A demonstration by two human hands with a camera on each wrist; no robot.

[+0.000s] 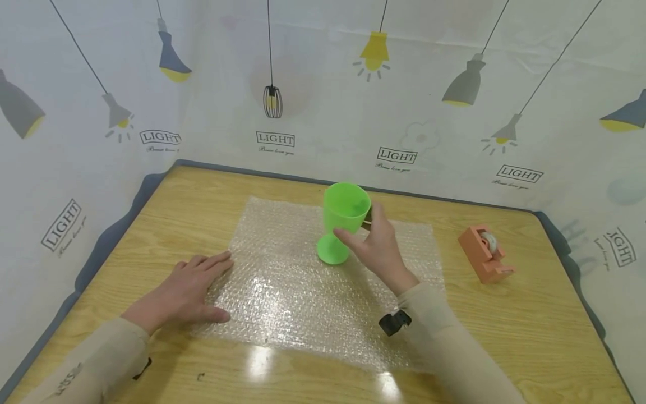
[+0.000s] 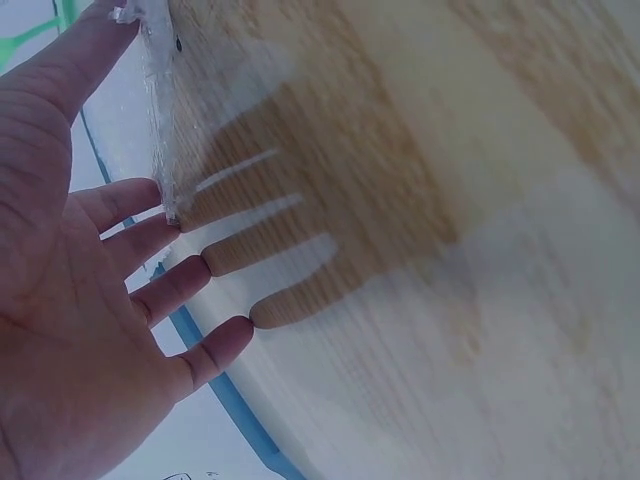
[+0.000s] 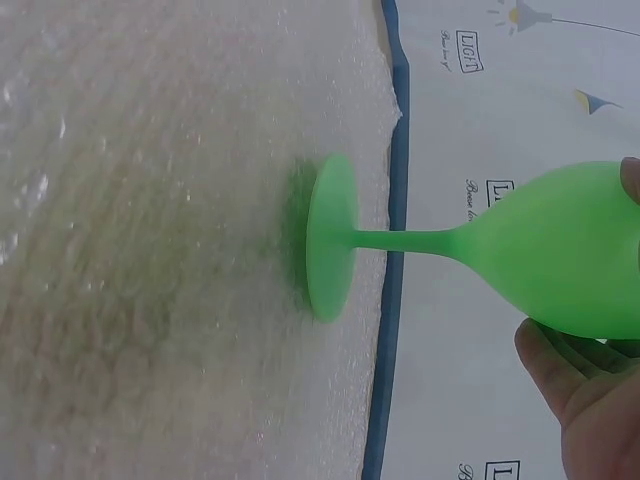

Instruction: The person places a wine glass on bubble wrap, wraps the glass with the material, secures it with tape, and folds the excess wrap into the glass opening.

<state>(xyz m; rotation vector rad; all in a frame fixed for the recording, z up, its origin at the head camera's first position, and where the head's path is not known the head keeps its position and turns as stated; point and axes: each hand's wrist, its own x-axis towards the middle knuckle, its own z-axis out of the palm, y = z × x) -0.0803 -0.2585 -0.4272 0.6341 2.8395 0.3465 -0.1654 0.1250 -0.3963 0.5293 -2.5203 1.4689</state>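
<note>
A green plastic goblet [image 1: 339, 220] stands upright over the sheet of bubble wrap [image 1: 282, 292] in the head view. My right hand [image 1: 375, 244] grips its bowl from the right, thumb on the near side and fingers behind. In the right wrist view the goblet's thin stem and round foot [image 3: 332, 240] show, the foot close over the wrap. My left hand [image 1: 189, 292] lies with fingers spread at the left edge of the wrap. In the left wrist view, the left hand's fingertips [image 2: 232, 340] touch the wooden tabletop and the wrap's edge lies by the thumb.
An orange tape dispenser [image 1: 485, 255] with a roll of clear tape stands on the wooden table [image 1: 545, 336], right of the bubble wrap. White curtains [image 1: 323, 84] printed with lamps and lettering enclose the table's back and sides.
</note>
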